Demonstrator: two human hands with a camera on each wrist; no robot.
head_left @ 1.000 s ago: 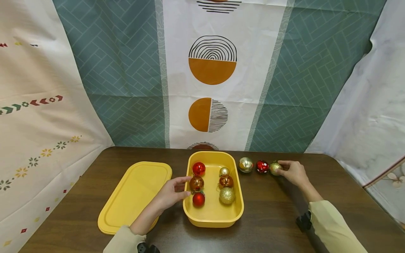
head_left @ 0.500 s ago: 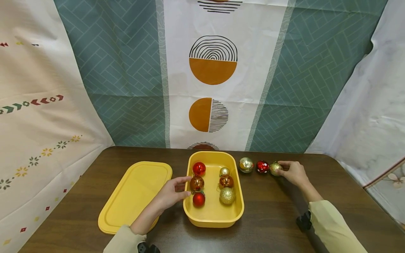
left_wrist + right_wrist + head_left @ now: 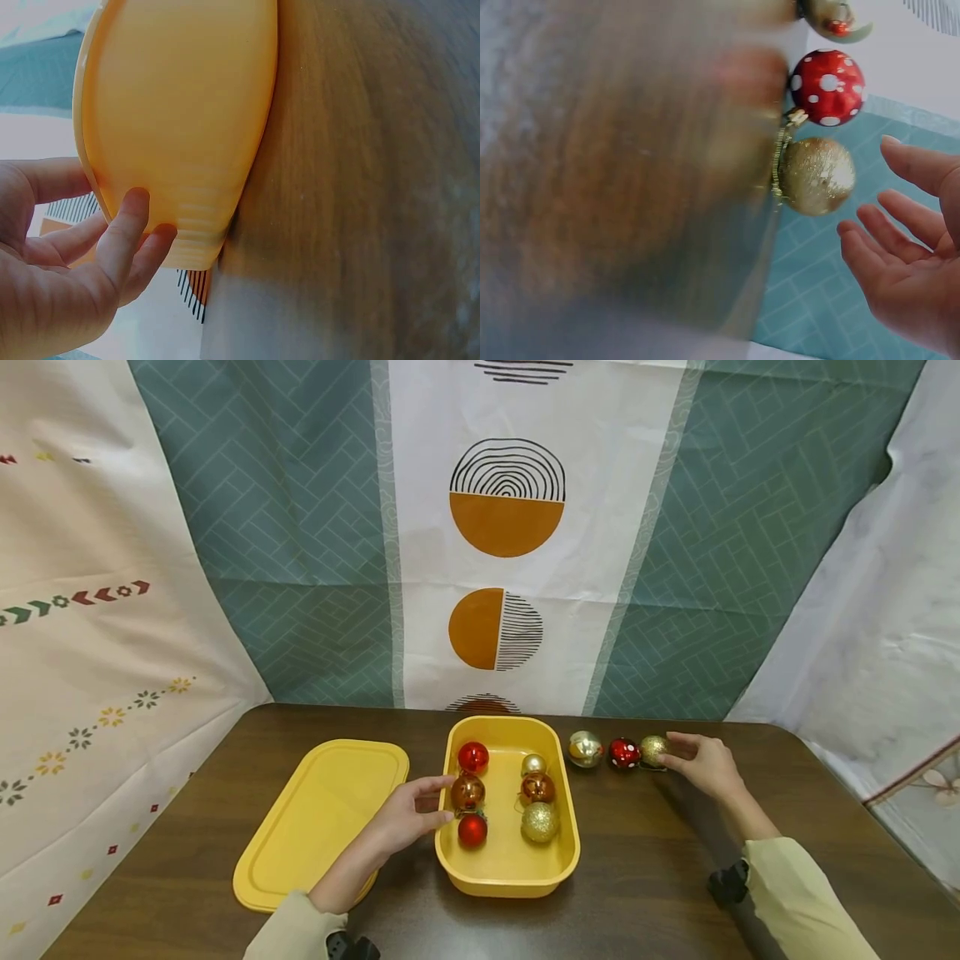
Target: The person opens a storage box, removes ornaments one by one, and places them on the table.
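Observation:
My left hand grips the left rim of a yellow plastic box, and in the left wrist view some fingertips press its outer wall. Inside the box lie two rows of Christmas baubles: on the left a red one, a copper one and another red one; on the right a small gold one, a copper one and a glittery gold one. Just right of a gold glitter bauble on the table, my right hand has its fingers spread, apart from it.
Left of that gold bauble stand a red bauble with white dots and a shiny pale-gold bauble. The yellow lid lies flat on the brown wooden table, left of the box. Patterned cloth hangs behind.
My right hand has let go of the gold glitter bauble and drawn back slightly to the right. My left hand and the box have stayed in place.

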